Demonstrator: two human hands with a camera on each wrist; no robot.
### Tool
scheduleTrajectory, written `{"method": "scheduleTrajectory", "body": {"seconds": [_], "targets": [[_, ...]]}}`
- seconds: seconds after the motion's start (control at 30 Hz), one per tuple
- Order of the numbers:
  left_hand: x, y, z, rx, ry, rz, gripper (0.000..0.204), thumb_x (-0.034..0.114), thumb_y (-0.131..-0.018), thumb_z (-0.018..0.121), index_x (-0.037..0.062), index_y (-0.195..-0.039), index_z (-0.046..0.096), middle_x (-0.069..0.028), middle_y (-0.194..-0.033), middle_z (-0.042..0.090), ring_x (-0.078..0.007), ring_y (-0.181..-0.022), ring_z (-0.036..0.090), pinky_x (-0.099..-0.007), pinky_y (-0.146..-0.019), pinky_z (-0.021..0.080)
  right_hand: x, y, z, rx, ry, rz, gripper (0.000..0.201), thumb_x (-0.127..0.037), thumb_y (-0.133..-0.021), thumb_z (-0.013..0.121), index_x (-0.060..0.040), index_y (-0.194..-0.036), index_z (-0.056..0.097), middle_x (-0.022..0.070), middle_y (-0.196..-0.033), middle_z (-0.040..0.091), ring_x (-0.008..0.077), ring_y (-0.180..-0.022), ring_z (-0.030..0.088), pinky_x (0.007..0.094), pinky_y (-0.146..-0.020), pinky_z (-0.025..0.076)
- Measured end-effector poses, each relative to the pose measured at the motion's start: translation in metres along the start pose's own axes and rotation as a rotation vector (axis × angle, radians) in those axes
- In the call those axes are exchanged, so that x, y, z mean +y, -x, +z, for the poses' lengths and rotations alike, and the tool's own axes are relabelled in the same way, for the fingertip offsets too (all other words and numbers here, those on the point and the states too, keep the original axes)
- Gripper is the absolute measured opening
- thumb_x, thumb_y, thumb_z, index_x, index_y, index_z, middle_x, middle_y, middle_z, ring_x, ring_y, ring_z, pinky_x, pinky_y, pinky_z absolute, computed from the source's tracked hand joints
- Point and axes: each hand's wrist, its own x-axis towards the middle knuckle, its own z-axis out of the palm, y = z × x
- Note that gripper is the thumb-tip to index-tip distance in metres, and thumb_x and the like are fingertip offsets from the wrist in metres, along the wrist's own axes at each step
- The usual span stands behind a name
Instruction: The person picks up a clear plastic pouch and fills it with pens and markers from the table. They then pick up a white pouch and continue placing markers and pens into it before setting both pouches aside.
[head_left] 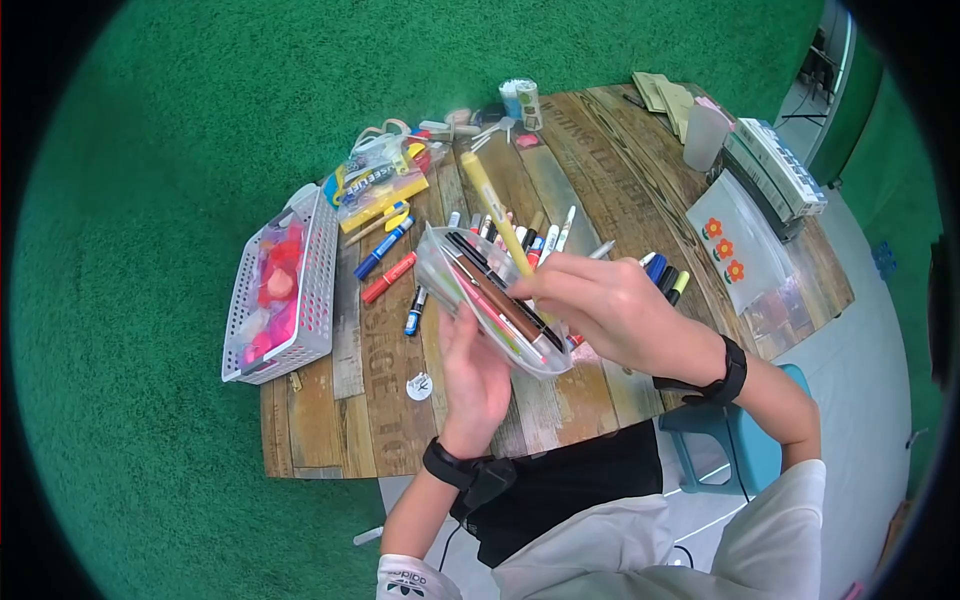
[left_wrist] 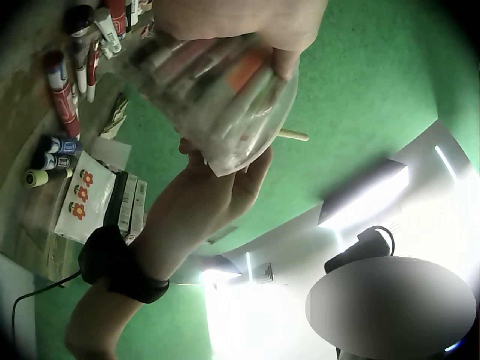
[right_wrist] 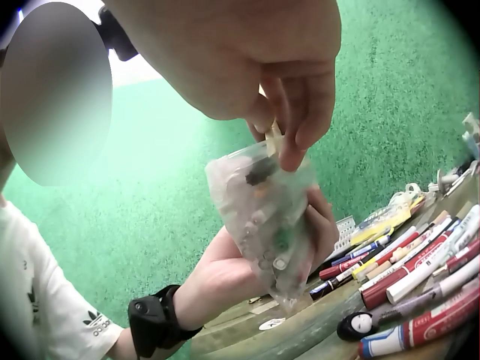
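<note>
Probably to present its mouth to the right hand [head_left: 622, 305], whose grip pinches a long yellow marker [head_left: 493, 208], the left hand [head_left: 475, 385] holds a translucent plastic pen pouch [right_wrist: 259, 214] tilted.

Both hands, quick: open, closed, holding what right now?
Left hand: closed, holding the clear pouch.
Right hand: closed, pinching the yellow marker.
</note>
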Motion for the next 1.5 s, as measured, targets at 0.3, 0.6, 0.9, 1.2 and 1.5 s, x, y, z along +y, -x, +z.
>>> {"method": "scheduleTrajectory", "body": {"seconds": [0.3,0.6,0.9,1.2,1.5], "targets": [[-0.004,0.005,0.003,-0.013,0.078,-0.014,0.057,0.027,-0.098,0.056,0.0083,-0.145,0.029,-0.0106,-0.138,0.048,-0.0235,-0.124,0.052,-0.0436,-0.105,0.043,-0.007,-0.006,-0.014,-0.145,-0.211,0.283,0.079,-0.001,-0.080,0.064,-0.0153,-0.150,0.031,0.0167,-0.064,0.058,0.0340,-0.056,0.061,0.0428,-0.055,0.047],[-0.018,0.006,-0.005,-0.024,-0.029,0.027,0.052,0.029,-0.100,0.052,0.0098,-0.144,0.033,-0.0094,-0.138,0.049,-0.0256,-0.125,0.052,-0.0450,-0.105,0.043,-0.005,-0.002,-0.015,-0.152,-0.260,0.357,0.091,-0.002,-0.078,0.064,-0.0156,-0.155,0.017,0.0176,-0.059,0.056,0.0361,-0.052,0.059,0.0429,-0.052,0.046],[-0.019,0.011,-0.005,-0.026,-0.031,-0.015,0.056,0.032,-0.099,0.054,0.0127,-0.146,0.029,-0.0084,-0.135,0.048,-0.0231,-0.124,0.051,-0.0441,-0.105,0.043,0.004,0.001,-0.001,-0.094,-0.187,0.206,0.023,-0.007,-0.084,0.065,-0.0014,-0.106,0.061,0.0190,-0.066,0.061,0.0356,-0.063,0.063,0.0422,-0.058,0.049],[-0.019,0.011,-0.012,0.004,-0.048,0.013,0.058,0.041,-0.099,0.050,0.0124,-0.145,0.031,-0.0083,-0.136,0.047,-0.0234,-0.124,0.051,-0.0425,-0.104,0.043,0.002,0.003,0.006,-0.034,-0.221,0.152,0.020,-0.010,-0.077,0.073,0.0004,-0.094,0.067,0.0151,-0.079,0.066,0.0307,-0.069,0.065,0.0373,-0.062,0.049],[-0.016,0.011,-0.016,0.063,-0.020,-0.005,0.055,0.039,-0.101,0.047,0.0112,-0.145,0.033,-0.0079,-0.139,0.047,-0.0240,-0.127,0.049,-0.0435,-0.105,0.041,0.005,0.012,0.012,-0.048,-0.085,0.024,0.030,-0.011,-0.074,0.074,-0.0029,-0.102,0.066,0.0126,-0.081,0.067,0.0321,-0.072,0.066,0.0400,-0.060,0.050]]}}
